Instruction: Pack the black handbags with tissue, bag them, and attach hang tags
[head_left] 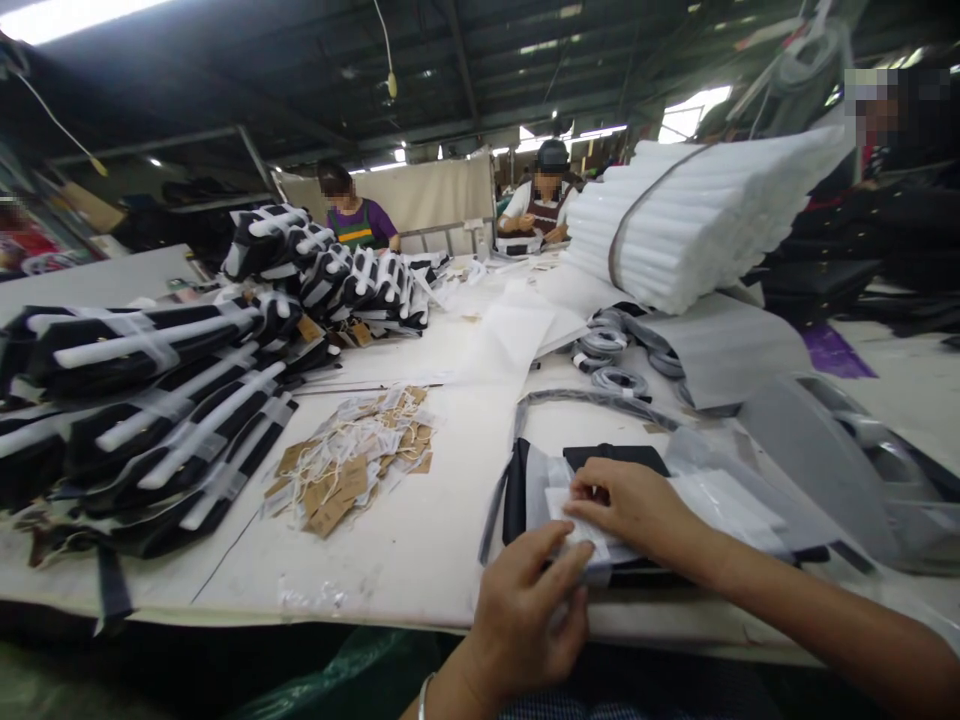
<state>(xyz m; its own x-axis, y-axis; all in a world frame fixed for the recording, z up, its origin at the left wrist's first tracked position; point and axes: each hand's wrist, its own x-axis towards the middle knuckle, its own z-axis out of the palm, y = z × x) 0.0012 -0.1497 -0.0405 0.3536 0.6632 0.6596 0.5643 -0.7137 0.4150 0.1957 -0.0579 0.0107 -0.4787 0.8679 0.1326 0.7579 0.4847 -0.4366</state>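
In front of me, a thin white sheet [556,500] with a translucent film lies over a black leather-like piece [514,490]. The fingers of my right hand [637,508] are bent and pinched together at this sheet's upper part. My left hand [529,605] is at its near edge, fingers curled with the tips on the sheet; the thumb's hold is partly hidden. Just behind my right hand is a flat black piece [615,459]. More clear plastic and white sheeting [727,505] lies to the right, partly under my right forearm.
Brown tags with white strings [341,490] lie heaped at left centre. Black bags with white foam tubes [161,350] are stacked left. A strapped bundle of white foam tubes [697,215] stands back right, near coiled grey strips [604,345]. Two co-workers [360,222] sit across the table.
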